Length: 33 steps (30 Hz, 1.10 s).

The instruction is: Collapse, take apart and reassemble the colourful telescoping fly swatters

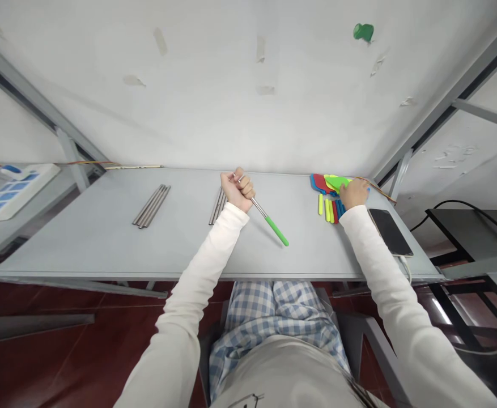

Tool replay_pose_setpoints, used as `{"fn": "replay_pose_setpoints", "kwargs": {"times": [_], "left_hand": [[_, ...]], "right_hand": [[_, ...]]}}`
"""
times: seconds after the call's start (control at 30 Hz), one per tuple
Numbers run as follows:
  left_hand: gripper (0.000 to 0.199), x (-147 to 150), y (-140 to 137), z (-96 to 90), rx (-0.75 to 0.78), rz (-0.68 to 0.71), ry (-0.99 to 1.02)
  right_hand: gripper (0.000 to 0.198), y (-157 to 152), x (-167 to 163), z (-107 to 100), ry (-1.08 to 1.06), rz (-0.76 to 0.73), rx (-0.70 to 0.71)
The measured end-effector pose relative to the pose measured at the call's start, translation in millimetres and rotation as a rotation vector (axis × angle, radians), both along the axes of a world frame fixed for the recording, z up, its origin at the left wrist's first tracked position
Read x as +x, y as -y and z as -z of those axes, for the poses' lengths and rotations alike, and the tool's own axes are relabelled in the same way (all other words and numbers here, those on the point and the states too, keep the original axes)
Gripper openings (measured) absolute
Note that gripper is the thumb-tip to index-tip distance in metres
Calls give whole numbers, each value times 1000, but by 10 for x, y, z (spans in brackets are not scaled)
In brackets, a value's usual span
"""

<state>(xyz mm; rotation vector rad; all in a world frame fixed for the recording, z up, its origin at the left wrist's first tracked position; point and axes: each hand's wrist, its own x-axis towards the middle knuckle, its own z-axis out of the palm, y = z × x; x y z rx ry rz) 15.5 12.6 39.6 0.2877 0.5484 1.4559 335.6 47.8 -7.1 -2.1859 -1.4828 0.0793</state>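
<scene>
My left hand (240,191) is closed around a thin metal rod with a green grip (277,230), which slants down to the right over the table. Behind that hand lie several bare metal rods (217,207), partly hidden. At the right, my right hand (354,194) is closed on the edge of a bright green flat piece (336,182); its fingertips are mostly hidden. Under and beside this piece are a red flat piece (319,182) and a blue one (314,184). In front of them, short yellow, red and blue grips (328,210) lie in a row.
Another bunch of metal rods (152,206) rests on the left of the grey table (82,243). A phone (390,232) with a white cable lies near the right edge. A white wall stands behind, and metal frame posts (72,158) rise at both ends.
</scene>
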Motion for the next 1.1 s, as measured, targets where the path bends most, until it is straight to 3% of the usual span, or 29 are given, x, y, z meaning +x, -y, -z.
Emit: {"fn": "replay_pose_setpoints", "kwargs": {"times": [0.1, 0.17, 0.27, 0.37, 0.6, 0.87, 0.97, 1.1], "left_hand": [[40, -13, -45, -108, 58, -87, -19], [40, 8, -82, -194, 109, -144, -19], [39, 50, -148, -278, 178, -211, 4], [35, 59, -216, -268, 218, -237, 25], [26, 198, -253, -12, 259, -98, -44], [25, 293, -293, 412, 115, -61, -104], [29, 323, -271, 436, 68, -88, -24], [35, 413, -197, 324, 79, -206, -27]], "right_hand": [[31, 192, -424, 13, -143, -419, -30], [40, 327, -729, 41, -331, -847, -16], [43, 461, -1085, 97, -485, -1087, -72], [43, 477, -1240, 165, -546, -1075, -98], [37, 406, -1225, 303, -490, -917, 81], [34, 343, -1189, 273, -339, -757, 28], [30, 299, -1231, 284, -287, -743, -4], [30, 346, -1309, 326, -279, -736, -10]]}}
